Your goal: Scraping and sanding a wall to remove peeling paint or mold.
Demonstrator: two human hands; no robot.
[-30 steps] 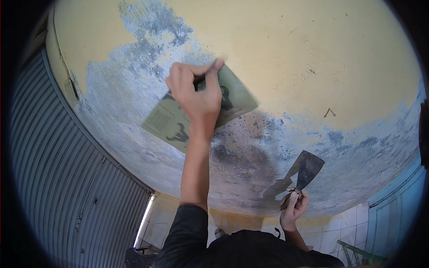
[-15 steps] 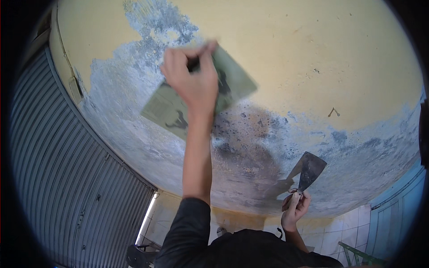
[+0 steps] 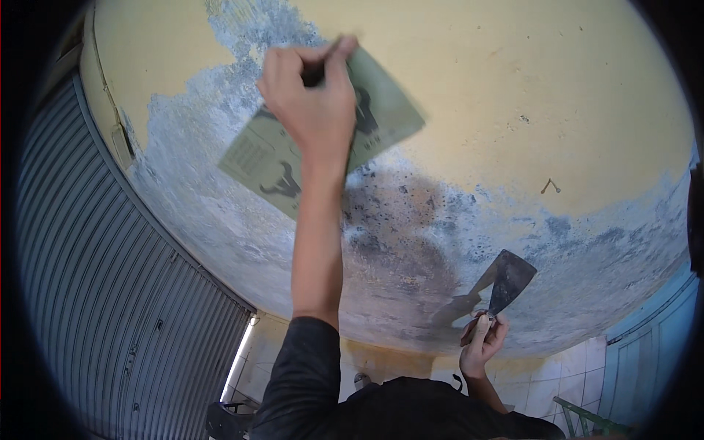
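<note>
My left hand (image 3: 312, 110) is raised in front of the wall, its fingers pinching the upper edge of a green sheet of sandpaper (image 3: 392, 110). Dark printing covers the side of the sheet that faces me, and my hand and forearm hide its middle. It lies against or very close to the wall, across the border of bare grey patches and yellow paint. Lower right, my right hand (image 3: 482, 350) grips the handle of a putty knife (image 3: 512, 279). The wide dark blade points up, and its shadow falls on the wall beside it.
The wall (image 3: 484, 66) has yellow paint above and worn grey-blue plaster below. A ribbed metal shutter (image 3: 95, 257) stands on the left, a light-blue door (image 3: 645, 359) on the right. Low down are a green metal frame (image 3: 587, 418), a black object (image 3: 227, 422) and floor tiles.
My left hand has moved up the wall and slightly left, carrying the sandpaper with it. My right hand and the putty knife have hardly moved.
</note>
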